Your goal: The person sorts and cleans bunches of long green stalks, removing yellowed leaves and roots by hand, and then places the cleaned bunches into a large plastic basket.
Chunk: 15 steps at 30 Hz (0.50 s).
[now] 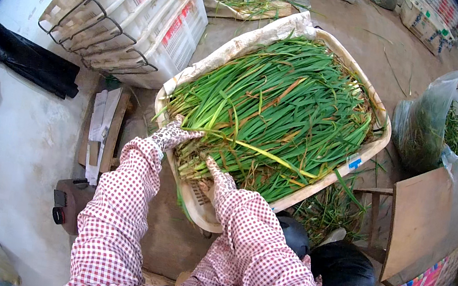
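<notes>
A large pale plastic basket (375, 151) in front of me is heaped with green garlic chives (287, 98), some leaves yellowed or brown. Their pale stem ends gather at the near left corner. My left hand (173, 134), in a leopard-print glove, rests on the stems there, thumb and fingers spread apart. My right hand (218, 179), gloved alike, is against the right side of the same stem ends. Its thumb is stretched over the leaves and the other fingers are lower, partly hidden. Neither hand has lifted any chives clear of the heap.
Stacked white crates (169, 25) with wire handles stand at the far left. A clear plastic bag (422, 125) of greens stands at right, by a wooden board (424, 221). Loose chives (330, 211) lie beside the basket. A brown stool-like object (72, 203) is at my left.
</notes>
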Each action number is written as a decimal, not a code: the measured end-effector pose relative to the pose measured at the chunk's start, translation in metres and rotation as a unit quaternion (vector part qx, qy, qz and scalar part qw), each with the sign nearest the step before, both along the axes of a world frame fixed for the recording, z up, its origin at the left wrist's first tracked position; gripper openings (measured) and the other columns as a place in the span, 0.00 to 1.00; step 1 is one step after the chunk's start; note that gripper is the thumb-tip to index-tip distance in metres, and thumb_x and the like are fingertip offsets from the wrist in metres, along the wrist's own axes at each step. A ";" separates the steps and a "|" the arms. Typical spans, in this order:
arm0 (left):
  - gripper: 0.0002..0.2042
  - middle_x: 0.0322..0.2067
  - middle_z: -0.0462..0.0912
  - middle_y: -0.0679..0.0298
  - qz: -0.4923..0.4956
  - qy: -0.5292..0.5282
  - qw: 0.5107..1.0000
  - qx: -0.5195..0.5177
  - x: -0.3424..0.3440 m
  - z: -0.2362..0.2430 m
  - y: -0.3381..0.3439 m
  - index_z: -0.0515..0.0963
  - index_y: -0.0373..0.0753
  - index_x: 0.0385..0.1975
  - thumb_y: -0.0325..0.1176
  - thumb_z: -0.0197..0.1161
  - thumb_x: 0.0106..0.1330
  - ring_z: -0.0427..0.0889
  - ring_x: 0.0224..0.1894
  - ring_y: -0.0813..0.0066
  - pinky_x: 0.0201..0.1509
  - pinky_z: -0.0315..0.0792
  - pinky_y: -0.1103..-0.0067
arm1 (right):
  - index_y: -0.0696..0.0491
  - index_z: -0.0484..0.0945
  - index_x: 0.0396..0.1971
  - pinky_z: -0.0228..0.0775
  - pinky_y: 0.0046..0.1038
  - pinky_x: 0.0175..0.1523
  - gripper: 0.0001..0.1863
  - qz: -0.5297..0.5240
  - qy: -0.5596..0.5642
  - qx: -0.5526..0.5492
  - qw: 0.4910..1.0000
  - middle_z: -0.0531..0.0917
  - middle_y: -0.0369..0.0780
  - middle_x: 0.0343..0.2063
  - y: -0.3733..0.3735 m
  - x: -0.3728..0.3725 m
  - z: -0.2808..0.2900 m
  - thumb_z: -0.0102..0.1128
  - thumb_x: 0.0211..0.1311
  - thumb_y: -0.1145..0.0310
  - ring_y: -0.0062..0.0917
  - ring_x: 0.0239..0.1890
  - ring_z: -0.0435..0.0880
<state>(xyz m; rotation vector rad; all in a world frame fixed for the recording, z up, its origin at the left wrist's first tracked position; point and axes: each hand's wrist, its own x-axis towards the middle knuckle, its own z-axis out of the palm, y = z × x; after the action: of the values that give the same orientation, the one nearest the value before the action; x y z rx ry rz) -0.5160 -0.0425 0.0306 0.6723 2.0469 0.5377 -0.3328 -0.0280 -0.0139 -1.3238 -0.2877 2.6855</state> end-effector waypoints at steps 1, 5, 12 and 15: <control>0.35 0.49 0.70 0.55 -0.011 -0.024 1.000 0.010 0.010 0.022 0.006 0.59 0.31 0.55 0.46 0.63 0.52 0.68 0.53 0.69 0.58 0.60 0.79 | 0.51 0.69 0.47 0.69 0.29 0.43 0.22 0.020 0.062 0.037 0.997 0.72 0.41 0.46 0.003 0.004 0.004 0.59 0.53 0.60 0.27 0.41 0.71; 0.21 0.43 0.76 0.61 -0.084 -0.159 0.982 0.063 0.033 0.060 0.017 0.71 0.33 0.46 0.43 0.55 0.60 0.72 0.46 0.76 0.53 0.63 0.81 | 0.48 0.67 0.51 0.64 0.27 0.48 0.25 0.051 0.018 0.035 0.998 0.72 0.39 0.46 0.018 0.028 0.022 0.57 0.54 0.54 0.26 0.47 0.69; 0.21 0.46 0.73 0.57 -0.150 -0.143 0.978 0.027 0.090 0.048 -0.001 0.70 0.39 0.48 0.47 0.49 0.62 0.71 0.47 0.68 0.54 0.63 0.77 | 0.54 0.63 0.52 0.58 0.48 0.57 0.29 -0.237 0.240 -0.111 0.935 0.67 0.45 0.52 0.012 0.085 0.034 0.58 0.53 0.57 0.40 0.53 0.67; 0.18 0.46 0.73 0.55 -0.042 -0.255 0.962 0.087 0.105 0.021 0.001 0.68 0.37 0.50 0.41 0.48 0.64 0.71 0.46 0.70 0.53 0.63 0.77 | 0.54 0.67 0.48 0.65 0.47 0.51 0.23 -0.182 0.147 -0.008 0.972 0.74 0.45 0.45 0.016 0.088 0.018 0.57 0.53 0.62 0.40 0.47 0.73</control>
<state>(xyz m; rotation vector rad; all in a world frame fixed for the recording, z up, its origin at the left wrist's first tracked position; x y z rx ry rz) -0.4114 -0.0418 0.0519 0.6401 1.4943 0.7591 -0.2447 -0.0115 0.0041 -0.8602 0.0117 2.5183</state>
